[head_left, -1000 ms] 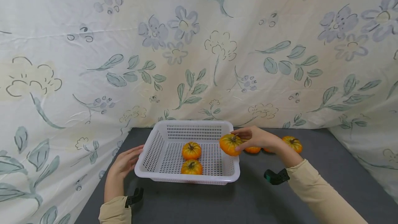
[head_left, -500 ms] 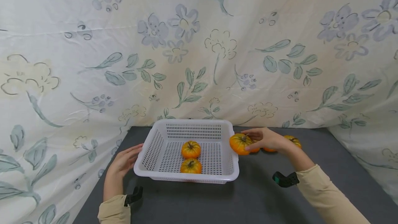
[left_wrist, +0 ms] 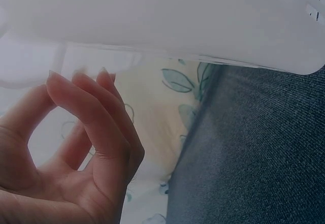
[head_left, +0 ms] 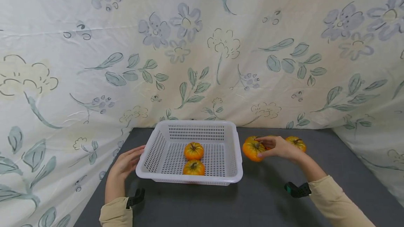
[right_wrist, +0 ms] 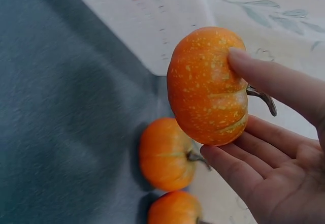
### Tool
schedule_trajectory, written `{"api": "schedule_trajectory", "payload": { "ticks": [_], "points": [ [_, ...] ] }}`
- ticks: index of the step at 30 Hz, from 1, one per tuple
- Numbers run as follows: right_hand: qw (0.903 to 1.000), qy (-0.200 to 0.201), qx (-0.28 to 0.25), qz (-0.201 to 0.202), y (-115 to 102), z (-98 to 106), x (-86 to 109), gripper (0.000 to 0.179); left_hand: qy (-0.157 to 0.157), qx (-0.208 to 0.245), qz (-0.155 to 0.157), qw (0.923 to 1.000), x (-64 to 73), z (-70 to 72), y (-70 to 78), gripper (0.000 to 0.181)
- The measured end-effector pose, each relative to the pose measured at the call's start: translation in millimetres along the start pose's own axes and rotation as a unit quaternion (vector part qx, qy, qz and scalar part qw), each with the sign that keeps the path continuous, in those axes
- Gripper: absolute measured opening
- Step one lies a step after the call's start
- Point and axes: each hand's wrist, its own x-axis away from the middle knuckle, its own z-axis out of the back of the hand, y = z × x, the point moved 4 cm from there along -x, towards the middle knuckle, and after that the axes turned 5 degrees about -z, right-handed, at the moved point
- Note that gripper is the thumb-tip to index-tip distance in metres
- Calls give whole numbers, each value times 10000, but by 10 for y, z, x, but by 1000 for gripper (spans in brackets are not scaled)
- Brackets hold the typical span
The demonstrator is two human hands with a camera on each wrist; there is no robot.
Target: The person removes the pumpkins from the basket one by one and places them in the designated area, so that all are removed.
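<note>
My right hand (head_left: 281,148) holds a small orange pumpkin (head_left: 252,151) just right of the white plastic basket (head_left: 236,150). In the right wrist view the thumb presses one side of this pumpkin (right_wrist: 205,89), fingers lie under it, and its brown stem points toward the palm. Two more pumpkins, a rear one (head_left: 193,151) and a front one (head_left: 194,167), sit inside the basket. At the basket's left rim is my left hand (head_left: 124,164); its curled fingers and thumb (left_wrist: 30,112) meet at the rim in the left wrist view.
More pumpkins lie right of the basket on the dark grey tabletop (head_left: 252,202), partly hidden by my right hand. The rightmost pumpkin (head_left: 296,143) shows plainly. A floral curtain (head_left: 202,45) hangs along the table's back and left edges.
My right hand has carried its pumpkin from over the basket's right rim out to the right and lower, beside the other pumpkins. The left hand and the basket stay in place.
</note>
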Motion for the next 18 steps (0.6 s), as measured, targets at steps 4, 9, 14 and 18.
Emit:
{"api": "schedule_trajectory", "payload": {
  "ticks": [4,9,14,18],
  "points": [
    [10000,10,-49,51,110,-55,9,75,18,24,10,10000,5,-2,6,17],
    [9998,166,-110,-32,242,-130,8,76,28,-8,2,10000,6,-3,5,23],
    [9997,188,-165,12,328,-183,13,75,33,-36,-12,10000,7,-4,3,28],
    [9998,179,-134,-12,373,-217,25,75,50,-6,-20,10000,7,-4,1,27]
  ]
}}
